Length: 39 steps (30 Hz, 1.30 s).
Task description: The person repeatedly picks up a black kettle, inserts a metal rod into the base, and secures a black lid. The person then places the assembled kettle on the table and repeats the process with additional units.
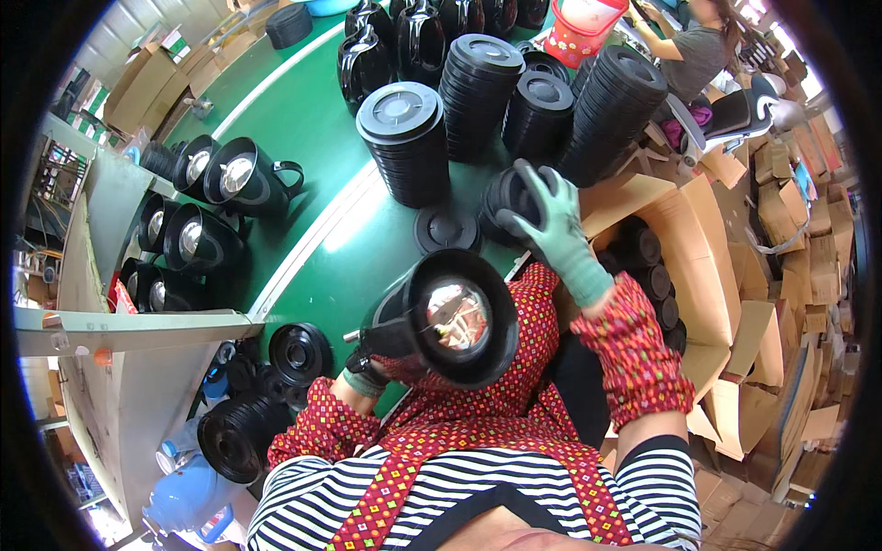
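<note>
1. Right hand (551, 213), green glove: thumb and fingers spread over a short stack of black discs (496, 204) at the near edge of the table (322, 119). Can't tell if they're actually pinching one.
2. Left hand (366, 375) is at the lower left of the black jug (496, 317); its fingers are mostly hidden, so I can't say how they're set. The jug is over the table's near edge, in front of the red patterned apron (514, 409), mouth toward the camera, shiny bottom full of reflections.
3. Writing: there's a dark print on the back of the right glove, way too blurry to read.
4. Just left of the short stack, one loose disc (447, 230) lies flat. Behind that, a tall disc stack (401, 161) with a greyer top, more stacks toward the table's right edge.
5. Best open room is the green stretch between those and the row of black jugs (234, 174) along the left side. Right side's tight: an open cardboard box (703, 262) butts up close.
6. Box contents are dark round things, partly hidden by the sleeve. Glossy black pitchers (366, 73) at the far end get cut off up top.
</note>
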{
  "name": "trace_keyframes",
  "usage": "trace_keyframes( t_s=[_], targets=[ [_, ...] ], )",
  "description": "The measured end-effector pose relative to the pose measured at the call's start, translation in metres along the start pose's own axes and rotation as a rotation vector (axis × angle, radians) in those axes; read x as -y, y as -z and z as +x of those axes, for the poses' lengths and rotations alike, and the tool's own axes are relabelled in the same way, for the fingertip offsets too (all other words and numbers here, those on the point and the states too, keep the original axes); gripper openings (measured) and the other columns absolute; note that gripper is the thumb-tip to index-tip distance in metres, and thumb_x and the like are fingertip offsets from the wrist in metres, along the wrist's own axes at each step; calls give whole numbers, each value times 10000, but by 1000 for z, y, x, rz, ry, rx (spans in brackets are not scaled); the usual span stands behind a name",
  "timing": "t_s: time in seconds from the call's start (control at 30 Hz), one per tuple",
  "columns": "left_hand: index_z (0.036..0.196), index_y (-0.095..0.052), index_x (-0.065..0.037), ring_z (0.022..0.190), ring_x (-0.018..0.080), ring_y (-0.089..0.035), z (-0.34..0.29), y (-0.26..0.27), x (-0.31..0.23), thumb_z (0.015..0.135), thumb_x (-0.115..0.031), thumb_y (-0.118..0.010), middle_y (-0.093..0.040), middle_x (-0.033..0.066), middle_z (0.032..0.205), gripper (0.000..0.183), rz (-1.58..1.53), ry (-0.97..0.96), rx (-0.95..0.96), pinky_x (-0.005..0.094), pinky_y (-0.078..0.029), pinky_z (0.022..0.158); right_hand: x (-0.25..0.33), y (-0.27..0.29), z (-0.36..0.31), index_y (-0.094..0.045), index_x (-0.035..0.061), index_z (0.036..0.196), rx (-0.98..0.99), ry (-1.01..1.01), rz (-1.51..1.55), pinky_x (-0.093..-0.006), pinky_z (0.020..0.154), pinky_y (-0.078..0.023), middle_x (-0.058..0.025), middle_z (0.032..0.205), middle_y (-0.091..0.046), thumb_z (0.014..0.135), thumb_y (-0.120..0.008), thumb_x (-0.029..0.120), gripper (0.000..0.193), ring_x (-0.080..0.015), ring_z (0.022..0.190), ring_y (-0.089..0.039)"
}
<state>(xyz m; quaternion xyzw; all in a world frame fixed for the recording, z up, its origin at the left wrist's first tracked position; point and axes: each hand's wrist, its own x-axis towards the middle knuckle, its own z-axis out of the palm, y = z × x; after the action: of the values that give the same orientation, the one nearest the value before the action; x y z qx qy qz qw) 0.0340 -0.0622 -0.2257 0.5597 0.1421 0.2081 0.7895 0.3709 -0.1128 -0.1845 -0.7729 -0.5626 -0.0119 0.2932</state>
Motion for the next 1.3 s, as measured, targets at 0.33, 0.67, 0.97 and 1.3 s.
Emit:
trace_keyframes(
  t_s=[0.33,0.67,0.97,1.3],
  targets=[
    [1605,-347,-19,1429,325,-510,31,-21,61,1123,-335,-464,-440,198,1609,588,-794,398,233,464,-441,1200,80,129,-127,-475,27,1565,41,93,393,-505,1197,-324,-244,1572,-449,866,-761,582,938,-438,1438,-423],
    [1387,-581,26,1226,340,-662,30,-45,15,1009,-270,-665,-595,231,1440,487,301,-140,75,452,-549,1053,81,142,-177,-442,8,1564,-124,-215,901,-418,1198,-339,-217,1569,-443,966,-673,561,847,-334,1440,-451],
    [1249,-669,41,1091,271,-715,44,-76,-86,761,-299,-917,-687,184,1286,644,672,-203,-52,397,-550,1008,32,176,-185,-385,16,1595,263,-481,1018,-372,1238,-307,-202,1608,-423,1061,-504,552,766,-288,1494,-405],
    [1182,-676,33,1053,369,-753,48,-95,-104,746,-158,-922,-677,284,1293,535,969,-756,110,407,-622,899,62,141,-201,-312,39,1626,47,-431,1354,-403,1173,-417,-190,1563,-480,1052,-599,326,703,-268,1407,-503]
  ],
)
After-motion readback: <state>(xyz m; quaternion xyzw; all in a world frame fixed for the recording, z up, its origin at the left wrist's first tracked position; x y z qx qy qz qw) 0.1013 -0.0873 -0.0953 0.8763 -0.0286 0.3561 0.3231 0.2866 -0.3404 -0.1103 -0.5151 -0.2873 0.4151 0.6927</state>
